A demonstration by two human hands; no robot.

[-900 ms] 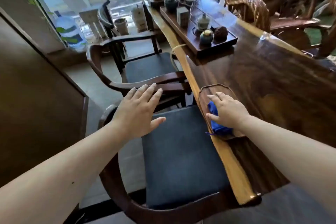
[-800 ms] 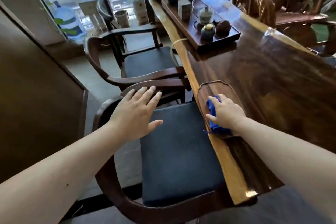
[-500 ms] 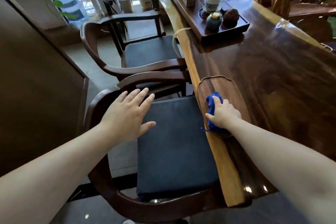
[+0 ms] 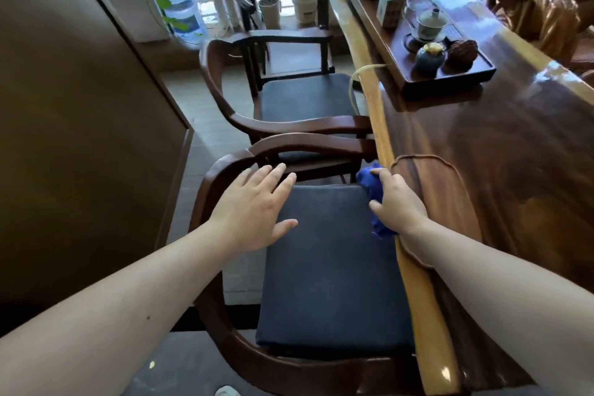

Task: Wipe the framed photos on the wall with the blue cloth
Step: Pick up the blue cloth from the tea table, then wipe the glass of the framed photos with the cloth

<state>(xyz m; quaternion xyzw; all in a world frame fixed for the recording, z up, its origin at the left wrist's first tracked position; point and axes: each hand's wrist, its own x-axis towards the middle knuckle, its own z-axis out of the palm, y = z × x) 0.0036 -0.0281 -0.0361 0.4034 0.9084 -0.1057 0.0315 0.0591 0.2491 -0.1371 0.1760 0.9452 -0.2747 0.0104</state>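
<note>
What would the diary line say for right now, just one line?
stage: cloth pickup | right hand: gripping blue cloth at table edge | left hand: open, over chair | framed photos: out of view

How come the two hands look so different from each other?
The right hand is curled shut around the blue cloth; the left hand holds nothing. The left hand's fingers are spread flat above the chair cushion; the right hand is by the table edge. Both reach forward, backs up.
</note>
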